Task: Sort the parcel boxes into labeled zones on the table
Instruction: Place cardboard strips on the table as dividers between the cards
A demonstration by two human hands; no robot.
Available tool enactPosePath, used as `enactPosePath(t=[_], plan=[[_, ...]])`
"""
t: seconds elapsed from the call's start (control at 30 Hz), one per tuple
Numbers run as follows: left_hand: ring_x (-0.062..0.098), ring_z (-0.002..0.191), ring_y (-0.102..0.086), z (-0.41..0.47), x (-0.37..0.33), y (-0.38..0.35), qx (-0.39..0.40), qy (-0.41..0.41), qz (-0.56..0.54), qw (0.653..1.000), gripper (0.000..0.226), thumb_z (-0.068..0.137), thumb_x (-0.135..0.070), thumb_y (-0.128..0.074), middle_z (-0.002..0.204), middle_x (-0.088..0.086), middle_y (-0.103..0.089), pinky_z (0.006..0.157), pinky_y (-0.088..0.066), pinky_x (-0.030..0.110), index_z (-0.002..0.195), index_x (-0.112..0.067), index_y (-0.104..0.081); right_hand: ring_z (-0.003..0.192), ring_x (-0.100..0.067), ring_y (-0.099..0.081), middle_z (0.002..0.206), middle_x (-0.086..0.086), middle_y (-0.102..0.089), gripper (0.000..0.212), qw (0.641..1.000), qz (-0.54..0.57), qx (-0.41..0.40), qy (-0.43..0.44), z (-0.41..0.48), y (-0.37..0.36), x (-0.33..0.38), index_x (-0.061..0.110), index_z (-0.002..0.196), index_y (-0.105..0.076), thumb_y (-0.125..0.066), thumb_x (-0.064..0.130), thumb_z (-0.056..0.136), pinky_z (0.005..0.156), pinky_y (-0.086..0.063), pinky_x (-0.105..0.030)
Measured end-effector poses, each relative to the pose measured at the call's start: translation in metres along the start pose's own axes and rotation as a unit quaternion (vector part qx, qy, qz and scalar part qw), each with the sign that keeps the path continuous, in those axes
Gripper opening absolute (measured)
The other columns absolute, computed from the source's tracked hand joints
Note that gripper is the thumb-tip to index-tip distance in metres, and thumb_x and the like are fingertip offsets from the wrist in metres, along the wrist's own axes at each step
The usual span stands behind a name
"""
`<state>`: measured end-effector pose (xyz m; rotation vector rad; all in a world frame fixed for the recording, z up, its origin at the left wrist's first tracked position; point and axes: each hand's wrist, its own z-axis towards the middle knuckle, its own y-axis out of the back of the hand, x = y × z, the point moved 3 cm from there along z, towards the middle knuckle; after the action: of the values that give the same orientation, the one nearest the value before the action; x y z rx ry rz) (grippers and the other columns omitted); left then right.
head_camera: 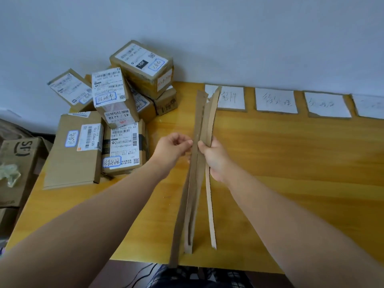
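Observation:
Several brown parcel boxes (116, 100) with white shipping labels lie heaped at the table's back left; a flat one (72, 154) rests at the front of the heap. Along the far edge, several white zone cards (275, 100) with handwriting lie in a row. Over the middle of the table I hold a bundle of long cardboard strips (199, 183) upright. My right hand (216, 159) grips the bundle from the right. My left hand (174, 146) pinches the left edge of one strip with thumb and fingers.
The yellow wooden table (291, 173) stands against a pale wall. To the left, below the table, is a large brown carton (16, 163) with a crumpled piece of plastic on it. A dark cable lies on the floor under the front edge.

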<state>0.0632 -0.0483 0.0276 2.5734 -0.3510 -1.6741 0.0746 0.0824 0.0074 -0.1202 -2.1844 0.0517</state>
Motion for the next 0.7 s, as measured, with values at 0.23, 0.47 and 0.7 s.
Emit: enactPosePath(t=[0.23, 0.47, 0.7], plan=[[0.021, 0.099, -0.064, -0.01, -0.054, -0.014, 0.126, 0.006, -0.078, 0.989, 0.03, 0.099, -0.032, -0.048, 0.105, 0.009, -0.068, 0.089, -0.052, 0.034, 0.115, -0.013, -0.064, 0.111, -0.02, -0.058, 0.12, 0.003, -0.058, 0.041, 0.992, -0.069, -0.008, 0.104, -0.024, -0.005, 0.063, 0.024, 0.139, -0.034, -0.047, 0.026, 0.1, 0.099, -0.049, -0.044], [0.027, 0.105, -0.064, -0.013, -0.087, -0.016, 0.084, -0.026, -0.114, 0.99, 0.033, 0.099, -0.035, -0.046, 0.111, 0.015, -0.068, 0.094, -0.051, 0.04, 0.115, -0.012, -0.062, 0.116, -0.017, -0.053, 0.12, 0.004, -0.056, 0.039, 0.98, -0.128, -0.04, 0.149, -0.045, 0.0, 0.095, 0.023, 0.137, -0.04, -0.036, 0.04, 0.102, 0.096, -0.042, -0.032], [0.015, 0.117, -0.057, -0.026, -0.101, -0.033, 0.136, -0.035, -0.114, 0.983, 0.042, 0.103, -0.039, -0.031, 0.124, 0.003, -0.064, 0.104, -0.043, 0.034, 0.131, -0.016, -0.054, 0.128, -0.024, -0.046, 0.135, -0.006, -0.051, 0.061, 0.96, -0.21, -0.079, 0.169, -0.054, 0.001, 0.104, 0.018, 0.141, -0.037, -0.012, 0.055, 0.099, 0.096, -0.034, -0.028]])
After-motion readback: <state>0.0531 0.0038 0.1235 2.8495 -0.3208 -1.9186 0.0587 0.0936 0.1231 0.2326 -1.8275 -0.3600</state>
